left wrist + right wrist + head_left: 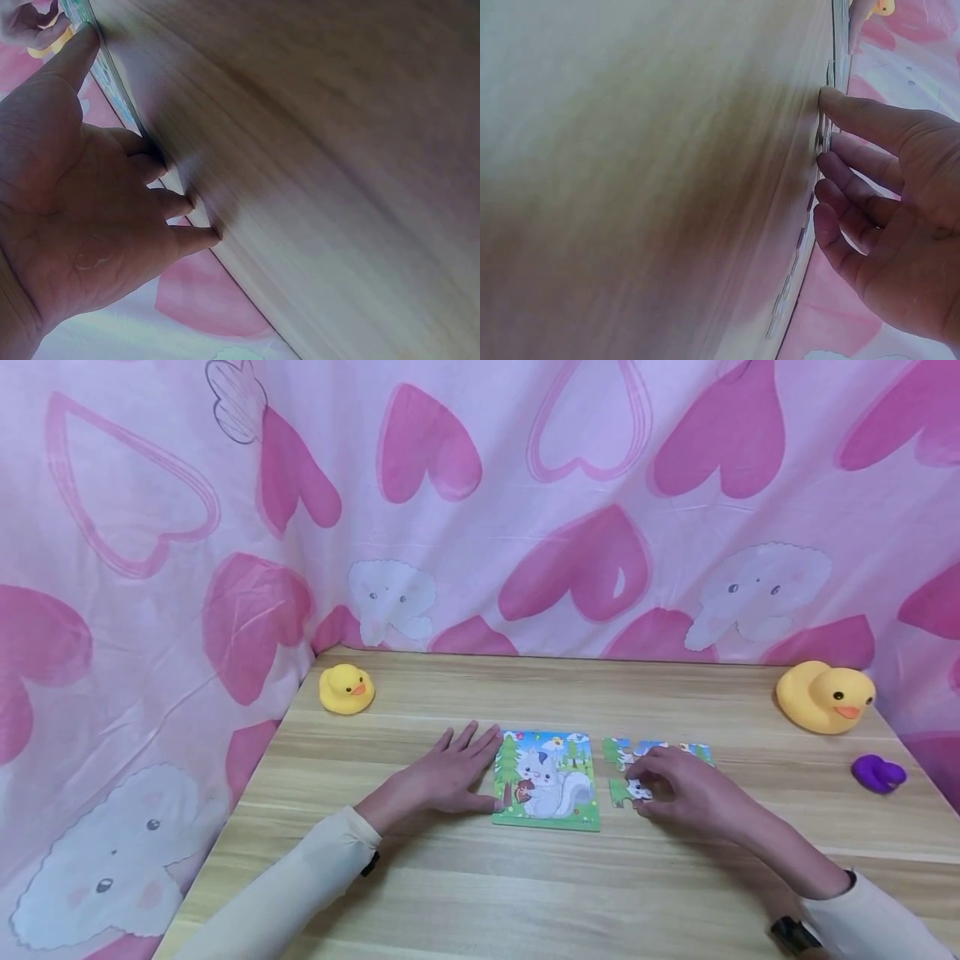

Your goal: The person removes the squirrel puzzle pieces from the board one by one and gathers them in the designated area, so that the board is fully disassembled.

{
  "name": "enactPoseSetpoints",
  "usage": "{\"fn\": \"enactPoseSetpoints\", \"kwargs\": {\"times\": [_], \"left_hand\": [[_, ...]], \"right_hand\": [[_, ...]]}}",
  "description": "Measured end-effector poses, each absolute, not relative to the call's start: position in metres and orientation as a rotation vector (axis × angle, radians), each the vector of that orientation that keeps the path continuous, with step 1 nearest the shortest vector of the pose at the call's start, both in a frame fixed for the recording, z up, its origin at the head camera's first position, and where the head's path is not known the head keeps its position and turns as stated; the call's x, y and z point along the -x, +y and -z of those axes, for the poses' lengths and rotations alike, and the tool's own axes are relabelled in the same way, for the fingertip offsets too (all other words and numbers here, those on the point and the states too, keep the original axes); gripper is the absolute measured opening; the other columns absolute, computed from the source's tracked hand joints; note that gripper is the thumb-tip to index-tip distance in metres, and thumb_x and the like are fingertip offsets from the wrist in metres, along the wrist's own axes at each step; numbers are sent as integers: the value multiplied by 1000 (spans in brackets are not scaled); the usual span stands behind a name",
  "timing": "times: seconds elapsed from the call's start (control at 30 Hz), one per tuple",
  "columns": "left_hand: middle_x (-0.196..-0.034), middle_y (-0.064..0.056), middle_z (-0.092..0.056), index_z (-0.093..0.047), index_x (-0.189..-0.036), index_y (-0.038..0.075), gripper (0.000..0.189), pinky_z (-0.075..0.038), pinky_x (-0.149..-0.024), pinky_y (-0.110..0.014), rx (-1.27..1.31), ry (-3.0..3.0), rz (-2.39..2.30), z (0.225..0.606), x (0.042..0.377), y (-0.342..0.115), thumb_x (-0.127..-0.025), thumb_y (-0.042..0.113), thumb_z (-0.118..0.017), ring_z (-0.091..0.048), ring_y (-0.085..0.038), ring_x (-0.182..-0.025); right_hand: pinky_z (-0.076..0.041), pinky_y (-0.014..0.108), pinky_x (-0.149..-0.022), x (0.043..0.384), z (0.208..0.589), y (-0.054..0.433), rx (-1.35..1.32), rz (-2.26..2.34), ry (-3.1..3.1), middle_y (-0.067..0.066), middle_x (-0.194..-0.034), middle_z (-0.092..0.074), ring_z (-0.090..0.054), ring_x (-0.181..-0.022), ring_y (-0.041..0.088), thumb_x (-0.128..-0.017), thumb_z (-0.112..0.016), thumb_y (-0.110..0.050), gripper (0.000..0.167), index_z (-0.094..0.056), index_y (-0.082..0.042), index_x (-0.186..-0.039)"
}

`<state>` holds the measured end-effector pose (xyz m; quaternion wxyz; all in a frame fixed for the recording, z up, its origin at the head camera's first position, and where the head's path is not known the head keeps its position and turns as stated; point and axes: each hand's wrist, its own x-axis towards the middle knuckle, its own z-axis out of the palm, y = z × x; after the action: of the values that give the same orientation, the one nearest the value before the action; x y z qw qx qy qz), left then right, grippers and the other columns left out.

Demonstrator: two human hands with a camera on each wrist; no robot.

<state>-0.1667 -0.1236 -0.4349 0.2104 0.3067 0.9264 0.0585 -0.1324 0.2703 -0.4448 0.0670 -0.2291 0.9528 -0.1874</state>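
Observation:
A squirrel picture puzzle (555,789) lies flat on the table, its picture whole. My left hand (447,777) is spread at its left edge, the thumb over the lower left corner and the fingertips by the upper left. In the left wrist view the thumb (71,64) touches the puzzle's edge and the other fingers reach down to the tabletop. To the right of the picture, my right hand (693,789) pinches a small puzzle piece (640,790) with part of a white face, between thumb and fingers. A green piece (619,792) sits beside it. The hand partly covers more loose pieces (617,752).
A small yellow duck (345,689) stands at the back left of the wooden table (450,893). At the right are a larger yellow duck (823,697) and a small purple duck-like toy (879,774). A pink heart-patterned curtain (480,510) hangs behind.

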Motion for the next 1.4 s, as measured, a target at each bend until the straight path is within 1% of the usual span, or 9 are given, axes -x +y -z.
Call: {"fn": "enactPoseSetpoints", "kwargs": {"times": [0.17,0.27,0.43,0.63,0.83,0.93,1.1,1.2,1.4], "left_hand": [[-181,-1,0,-6,-172,17,107,-5,-135,-61,-841,2574,-159,434,167,-124,-97,74,-57,3,-34,-168],[-181,-1,0,-5,-172,17,107,-5,-135,-61,-839,2576,-151,433,167,-124,-97,74,-56,3,-34,-168],[-181,-2,-2,-8,-172,15,106,-6,-134,-63,-857,2580,-163,433,167,-124,-97,74,-56,1,-36,-168],[-181,-2,-2,-8,-172,16,106,-6,-134,-64,-862,2574,-171,435,167,-123,-97,74,-57,1,-36,-168],[-181,-1,-1,-7,-172,17,106,-5,-135,-62,-855,2573,-168,435,166,-122,-97,74,-56,2,-35,-168],[-181,0,0,-7,-172,17,106,-5,-135,-61,-855,2572,-165,435,167,-121,-97,74,-56,2,-34,-168],[-181,0,0,-6,-172,18,106,-5,-135,-61,-860,2574,-160,436,167,-120,-97,74,-55,3,-34,-168],[-181,0,0,-6,-172,18,106,-5,-135,-61,-858,2578,-152,436,168,-121,-97,75,-55,2,-34,-168],[-181,1,0,-6,-172,18,107,-4,-135,-62,-841,2575,-161,436,167,-123,-96,74,-57,3,-34,-168]], "right_hand": [[-59,46,-97,134,440,265,687,526,2889,-10,-115,-73,-64,-109,14,-80,-93,-34,47,-75,-23,-122],[-59,47,-97,138,434,256,656,550,2863,-8,-116,-73,-66,-109,15,-81,-93,-35,46,-75,-22,-121],[-60,43,-92,142,433,231,692,621,2856,-5,-116,-71,-67,-104,14,-86,-89,-30,41,-74,-19,-122],[-59,44,-95,139,438,196,714,653,2850,-1,-125,-68,-62,-104,16,-87,-87,-30,50,-71,-16,-132],[-56,31,-83,141,440,173,736,731,2766,0,-125,-67,-58,-93,13,-89,-87,-26,56,-67,-16,-140],[-56,27,-82,142,442,167,711,773,2735,-1,-126,-68,-58,-94,11,-88,-87,-24,59,-65,-16,-142],[-55,23,-78,142,445,161,668,781,2736,-2,-121,-66,-58,-92,10,-87,-89,-22,60,-64,-16,-142],[-54,23,-76,143,444,157,673,778,2755,-1,-119,-66,-58,-90,10,-86,-89,-20,60,-64,-15,-140],[-54,29,-82,147,443,152,664,774,2739,0,-119,-66,-57,-94,13,-86,-89,-20,60,-63,-13,-141]]}}
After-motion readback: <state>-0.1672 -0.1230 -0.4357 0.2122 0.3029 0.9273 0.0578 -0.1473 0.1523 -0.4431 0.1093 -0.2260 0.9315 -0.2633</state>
